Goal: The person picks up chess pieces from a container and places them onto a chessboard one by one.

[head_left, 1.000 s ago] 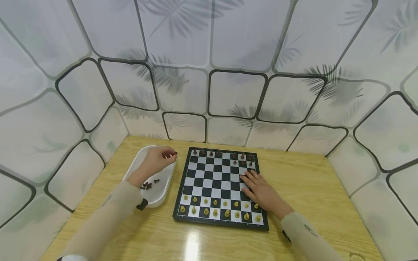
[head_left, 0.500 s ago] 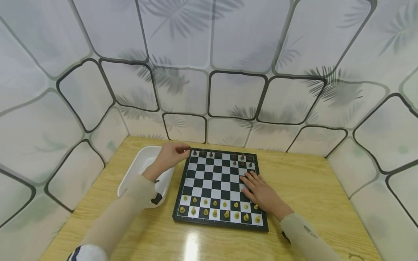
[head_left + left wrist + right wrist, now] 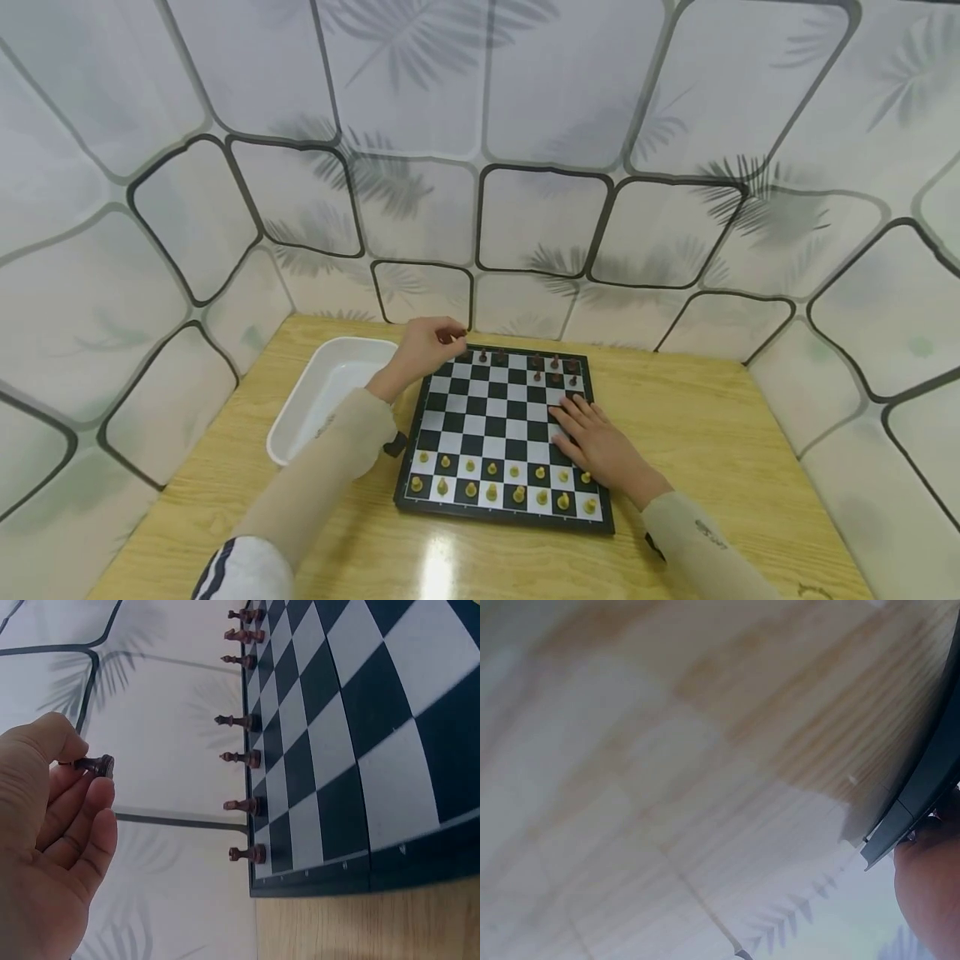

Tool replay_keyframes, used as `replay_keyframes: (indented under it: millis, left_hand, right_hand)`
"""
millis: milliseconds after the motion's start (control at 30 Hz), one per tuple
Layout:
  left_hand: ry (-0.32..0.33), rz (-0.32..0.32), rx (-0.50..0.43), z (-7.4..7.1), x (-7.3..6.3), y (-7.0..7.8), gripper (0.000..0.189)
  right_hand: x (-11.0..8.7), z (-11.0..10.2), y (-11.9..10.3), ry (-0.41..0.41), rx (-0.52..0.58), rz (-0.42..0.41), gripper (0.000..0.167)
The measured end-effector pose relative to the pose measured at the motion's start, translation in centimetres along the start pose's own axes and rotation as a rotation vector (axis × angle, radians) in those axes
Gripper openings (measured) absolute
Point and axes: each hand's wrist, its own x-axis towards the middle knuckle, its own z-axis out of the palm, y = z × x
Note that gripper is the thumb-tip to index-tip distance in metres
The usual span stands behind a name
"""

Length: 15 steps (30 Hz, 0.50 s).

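Note:
My left hand (image 3: 422,350) is above the far left corner of the chessboard (image 3: 497,406), pinching a small dark-brown chess piece (image 3: 99,766) between thumb and fingers. The piece's top is hidden in the grip. Dark chessmen line the far row, among them a rook (image 3: 247,854), a knight (image 3: 244,805) and a bishop (image 3: 240,757). There is a gap in that row, and a few dark pawns (image 3: 537,377) stand at the right. My right hand (image 3: 606,448) rests flat on the board's right side, fingers extended; its wrist view shows mostly table and the board's edge (image 3: 922,769).
Two rows of yellow chessmen (image 3: 492,492) stand on the near side of the board. Left of it, a white plastic tray (image 3: 300,396) sits on the wooden table (image 3: 697,417), partly covered by my left sleeve. A patterned curtain (image 3: 540,217) surrounds the table.
My left hand has moved right, from over the white tray to the board's far left corner, carrying the dark chess piece. The right hand has stayed on the board.

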Motion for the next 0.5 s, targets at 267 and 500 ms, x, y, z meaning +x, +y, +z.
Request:
replay_keyframes:
  millis: [267,500]
  left_hand:
    - [-0.043,-0.028,-0.02,1.9,1.6,0.3,0.023]
    - [-0.074,-0.061,-0.047,3.5,2.6,0.3,0.024]
  right_hand:
    - [0.0,0.1,0.0,0.002,-0.003,0.002,0.06]
    - [-0.1,0.3,0.0,0.008,-0.009,0.0,0.06]
